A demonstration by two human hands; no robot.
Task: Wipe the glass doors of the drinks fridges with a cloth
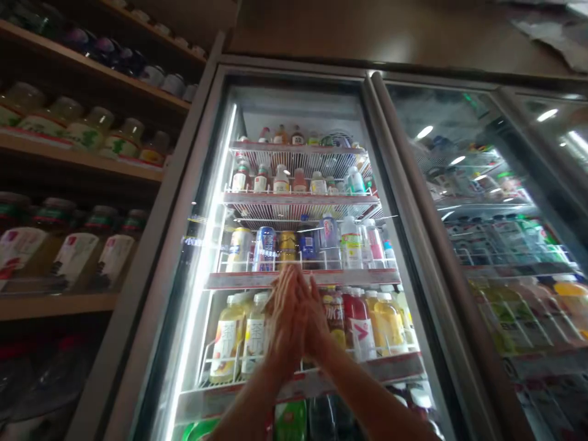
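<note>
Our two hands are flat together in front of the bright fridge (294, 68).
The fridge has a gray frame (179, 184) at its left edge and a long gray bar (429, 226) at its right edge, and we have room on both sides of our hands between them. Our left hand (285, 318) and right hand (315, 321) press palm to palm, fingers straight and tips up. Our arms (362, 389) spread wide below them. We cannot tell if our fingertips touch the fridge. Just behind our hands, on a fridge shelf (386, 369), stand a tea bottle (254, 334) on the left and a red drink (359, 324) on the right. Cans (264, 248) stand one fridge shelf higher. Left of the fridge are jars (76, 248).
</note>
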